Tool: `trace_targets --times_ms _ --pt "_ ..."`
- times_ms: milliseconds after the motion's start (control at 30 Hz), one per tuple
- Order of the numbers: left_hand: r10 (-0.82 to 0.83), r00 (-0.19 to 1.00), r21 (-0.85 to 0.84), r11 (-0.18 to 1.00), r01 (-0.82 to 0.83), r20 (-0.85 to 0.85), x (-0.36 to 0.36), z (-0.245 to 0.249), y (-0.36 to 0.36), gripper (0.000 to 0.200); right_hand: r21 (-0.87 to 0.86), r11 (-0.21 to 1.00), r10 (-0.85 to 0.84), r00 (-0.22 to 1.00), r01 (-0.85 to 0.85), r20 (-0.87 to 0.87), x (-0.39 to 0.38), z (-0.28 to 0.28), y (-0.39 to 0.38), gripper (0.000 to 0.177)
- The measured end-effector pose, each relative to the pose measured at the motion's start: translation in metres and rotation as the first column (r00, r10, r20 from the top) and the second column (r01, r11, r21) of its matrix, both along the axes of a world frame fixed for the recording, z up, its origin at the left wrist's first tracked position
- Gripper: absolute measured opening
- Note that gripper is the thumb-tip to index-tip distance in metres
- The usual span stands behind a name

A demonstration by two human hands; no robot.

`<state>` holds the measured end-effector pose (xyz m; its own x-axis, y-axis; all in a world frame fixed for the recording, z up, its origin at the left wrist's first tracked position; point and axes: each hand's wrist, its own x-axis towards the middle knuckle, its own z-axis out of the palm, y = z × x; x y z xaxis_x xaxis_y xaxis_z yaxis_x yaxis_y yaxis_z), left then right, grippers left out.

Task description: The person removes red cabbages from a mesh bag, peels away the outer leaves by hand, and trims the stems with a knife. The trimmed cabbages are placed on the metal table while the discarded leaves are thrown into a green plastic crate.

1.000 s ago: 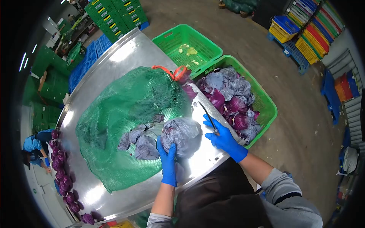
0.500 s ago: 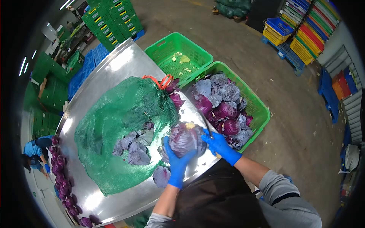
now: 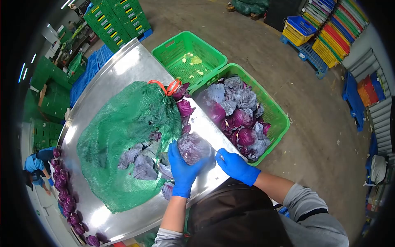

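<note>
My left hand, in a blue glove, grips a red cabbage resting on the steel table near its front edge. My right hand, also gloved in blue, holds a knife whose blade is mostly hidden behind the cabbage's right side. Loose outer leaves lie to the left of the cabbage on a green net sack.
A green crate with cabbage leaves stands right of the table, and a near-empty green crate behind it. Trimmed cabbages line the table's far left edge, where a person in blue works. Stacked coloured crates fill the back right.
The cabbage was lifted and turned in my left hand, then set back down on the table. My right hand with the knife moved in close against its right side.
</note>
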<state>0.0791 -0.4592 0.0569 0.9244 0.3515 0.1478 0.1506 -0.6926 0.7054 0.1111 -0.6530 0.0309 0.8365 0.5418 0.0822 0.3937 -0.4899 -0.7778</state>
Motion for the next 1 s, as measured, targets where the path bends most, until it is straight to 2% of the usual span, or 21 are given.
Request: trace_targets --times_ms 100,233,300,400,467,567,600,633,667,700,733,767,800,833,867,900,933,967,1000 --pt "-0.003 1.000 -0.094 0.996 0.002 -0.012 0.000 0.004 0.002 0.106 -0.002 0.999 0.040 0.994 -0.041 -0.105 0.001 0.009 0.001 0.018" --pt "-0.014 0.999 -0.088 0.996 0.012 -0.031 0.002 0.003 0.004 0.107 -0.023 0.997 0.061 0.969 -0.068 -0.238 0.006 -0.005 0.008 0.021" --pt "-0.021 1.000 -0.002 1.000 0.021 -0.011 -0.001 -0.005 0.005 0.107 -0.039 0.996 0.067 0.959 -0.080 -0.274 0.013 -0.012 0.015 0.023" --pt "-0.029 0.999 -0.060 0.998 0.028 -0.013 0.004 -0.002 0.006 0.107 0.003 0.996 0.083 0.939 -0.087 -0.333 0.023 -0.007 0.024 0.024" --pt "-0.025 1.000 -0.060 0.998 0.023 -0.017 0.006 -0.001 0.008 0.106 -0.164 0.984 0.021 0.956 -0.072 -0.293 0.021 -0.011 0.026 0.024" --pt "0.007 1.000 -0.153 0.988 -0.009 -0.013 0.003 -0.003 0.002 0.106 -0.258 0.962 0.010 0.957 -0.088 -0.289 0.029 -0.022 0.030 0.027" --pt "0.009 1.000 -0.077 0.997 -0.010 -0.009 0.000 -0.001 -0.002 0.107 -0.257 0.963 0.007 0.958 -0.084 -0.287 0.033 -0.027 0.031 0.027" --pt "0.005 1.000 0.007 1.000 -0.005 0.000 -0.001 0.001 -0.002 0.107 -0.318 0.936 0.063 0.961 -0.150 -0.269 0.038 -0.034 0.035 0.028" --pt "0.002 1.000 0.008 1.000 -0.002 0.007 -0.002 0.000 0.000 0.107 -0.385 0.897 0.123 0.959 -0.218 -0.256 0.042 -0.045 0.034 0.028" --pt "-0.012 1.000 -0.031 0.999 0.012 0.007 -0.010 -0.002 0.003 0.107 -0.378 0.915 0.066 0.975 -0.143 -0.210 0.042 -0.053 0.035 0.023" --pt "-0.018 1.000 -0.069 0.997 0.020 0.025 -0.012 -0.004 0.007 0.107 -0.381 0.914 0.067 0.978 -0.139 -0.197 0.043 -0.056 0.029 0.023" --pt "-0.072 0.995 -0.080 0.994 0.077 0.062 -0.015 -0.011 0.012 0.107 -0.173 0.981 0.006 0.917 -0.082 -0.399 0.045 -0.059 0.021 0.024" --pt "-0.063 0.996 -0.081 0.994 0.068 0.062 -0.017 -0.013 0.009 0.107 0.026 0.999 -0.001 0.797 0.022 -0.604 0.042 -0.055 0.017 0.027" --pt "-0.061 0.991 -0.267 0.959 0.093 0.123 -0.019 -0.015 0.006 0.108 0.157 0.981 0.014 0.755 0.118 -0.656 0.041 -0.056 0.013 0.036" --pt "-0.050 0.981 -0.443 0.887 0.129 0.186 -0.018 -0.016 0.004 0.110 0.158 0.980 0.014 0.754 0.118 -0.656 0.042 -0.055 0.007 0.036" --pt "-0.078 0.986 -0.447 0.884 0.136 0.145 -0.018 -0.020 0.006 0.106 0.054 0.995 -0.056 0.911 0.086 -0.410 0.044 -0.050 -0.001 0.037" --pt "-0.078 0.987 -0.452 0.882 0.134 0.141 -0.015 -0.017 0.000 0.106 -0.057 0.995 -0.088 0.988 0.082 -0.123 0.044 -0.042 -0.006 0.037" --pt "-0.020 0.997 -0.558 0.828 0.054 0.068 -0.010 -0.012 -0.009 0.102 -0.081 0.986 -0.162 0.949 0.145 -0.271 0.041 0.001 0.000 0.026" --pt "0.030 1.000 -0.649 0.760 -0.029 -0.010 -0.006 -0.009 -0.014 0.099 -0.080 0.986 -0.161 0.949 0.145 -0.271 0.045 -0.007 -0.004 0.026"
